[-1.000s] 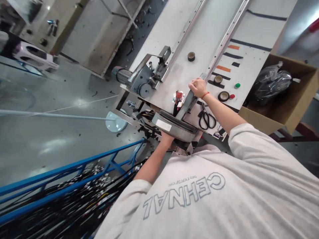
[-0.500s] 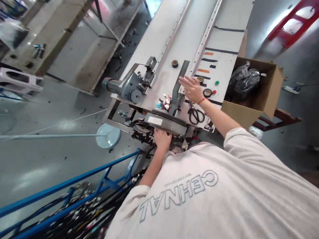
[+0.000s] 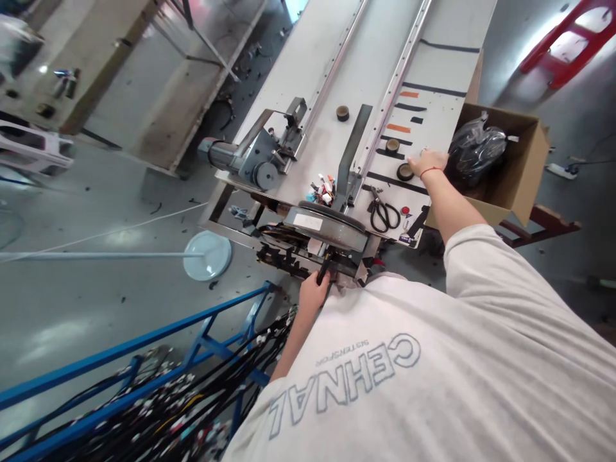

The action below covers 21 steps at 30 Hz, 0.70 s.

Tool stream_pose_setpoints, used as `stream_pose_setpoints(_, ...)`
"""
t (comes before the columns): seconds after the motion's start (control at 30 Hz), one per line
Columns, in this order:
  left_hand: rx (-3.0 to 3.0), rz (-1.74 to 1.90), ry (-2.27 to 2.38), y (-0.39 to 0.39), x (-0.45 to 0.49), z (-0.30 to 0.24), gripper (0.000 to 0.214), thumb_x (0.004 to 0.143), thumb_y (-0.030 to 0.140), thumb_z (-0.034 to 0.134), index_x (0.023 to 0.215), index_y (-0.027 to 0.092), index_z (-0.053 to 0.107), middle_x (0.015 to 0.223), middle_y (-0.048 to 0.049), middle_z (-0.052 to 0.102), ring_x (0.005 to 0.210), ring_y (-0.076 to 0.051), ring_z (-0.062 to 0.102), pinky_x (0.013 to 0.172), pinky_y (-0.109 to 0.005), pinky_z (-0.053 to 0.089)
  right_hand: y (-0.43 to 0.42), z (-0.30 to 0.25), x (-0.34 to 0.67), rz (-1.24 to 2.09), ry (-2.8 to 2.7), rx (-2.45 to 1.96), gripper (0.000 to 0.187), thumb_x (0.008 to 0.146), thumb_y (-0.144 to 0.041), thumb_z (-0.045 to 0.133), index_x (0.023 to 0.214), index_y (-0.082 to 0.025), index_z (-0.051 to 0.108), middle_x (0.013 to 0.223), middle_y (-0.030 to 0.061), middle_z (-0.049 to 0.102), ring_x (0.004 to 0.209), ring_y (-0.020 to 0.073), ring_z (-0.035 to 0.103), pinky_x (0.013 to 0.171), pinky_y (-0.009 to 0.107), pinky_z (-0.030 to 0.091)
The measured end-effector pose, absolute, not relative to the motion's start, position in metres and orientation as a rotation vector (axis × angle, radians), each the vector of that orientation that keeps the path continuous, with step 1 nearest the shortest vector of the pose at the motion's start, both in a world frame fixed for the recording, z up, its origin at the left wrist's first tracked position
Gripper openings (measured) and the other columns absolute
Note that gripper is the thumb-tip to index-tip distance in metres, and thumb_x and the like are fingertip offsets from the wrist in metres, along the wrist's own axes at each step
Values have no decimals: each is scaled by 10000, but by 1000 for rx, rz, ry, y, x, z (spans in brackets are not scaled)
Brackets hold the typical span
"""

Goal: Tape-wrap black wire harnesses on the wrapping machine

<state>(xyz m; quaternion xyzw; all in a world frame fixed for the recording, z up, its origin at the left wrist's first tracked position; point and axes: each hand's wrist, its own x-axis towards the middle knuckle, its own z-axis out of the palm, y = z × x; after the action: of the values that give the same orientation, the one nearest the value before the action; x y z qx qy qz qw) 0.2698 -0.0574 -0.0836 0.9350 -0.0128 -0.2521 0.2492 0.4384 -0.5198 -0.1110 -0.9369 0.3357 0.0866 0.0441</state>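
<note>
My left hand (image 3: 314,290) is closed round a dark, narrow rod-like piece (image 3: 324,268) just below the round metal drum (image 3: 330,226) at the table's near end. What kind of piece it is I cannot make out. On the right side of the table, my right hand (image 3: 433,160) lies palm down with its fingers partly stretched, holding nothing I can see. Beside its fingers is a tape roll (image 3: 405,171). The hand covers the spot where a green and a red button showed before. Black-handled scissors (image 3: 384,215) and another red button (image 3: 405,210) lie nearer me.
Bunched wire connectors (image 3: 323,191) sit behind the drum, beside an upright metal bar (image 3: 353,151). A motor unit (image 3: 240,157) stands on the left. Two more tape rolls lie around. A cardboard box (image 3: 522,154) holds bagged black material. A blue rack (image 3: 144,350) carries cables at lower left.
My right hand has moved right, from beside the metal bar to the button area. My left hand has drawn back from the drum toward me, and the dark piece now shows in it.
</note>
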Motion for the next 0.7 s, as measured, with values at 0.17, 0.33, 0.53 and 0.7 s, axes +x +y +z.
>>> stream_pose_setpoints(0.17,2404,-844,-55,-40,266,-81,390,853,485,473,758,152,654,677,-57,650,691,-201,596,645,-268,404,-514,-97,436,313,1092,-2785,740,930,-582,497,1430,-36,486,1314,280,580,1209,370,560,1021,555,367)
stream_pose_setpoints(0.33,2337,-868,2,-30,250,-80,465,786,563,451,729,142,638,639,-24,578,668,-181,535,607,-254,365,-522,-106,430,350,1034,-2794,761,952,-588,417,1525,-90,360,1550,245,347,1299,372,495,1050,565,372)
stream_pose_setpoints(0.53,2241,-921,31,-25,246,-79,399,757,546,463,617,176,519,553,-4,487,603,-170,474,558,-260,334,-531,-124,436,362,1032,-2758,823,945,-618,371,1563,-84,264,1609,237,211,1347,401,424,1076,628,320)
stream_pose_setpoints(0.7,2301,-1010,84,-15,241,-89,409,807,490,462,519,199,455,462,-15,466,523,-175,480,542,-278,344,-530,-117,432,351,1049,-2718,812,933,-591,406,1569,-112,251,1620,206,203,1387,392,362,1114,622,278)
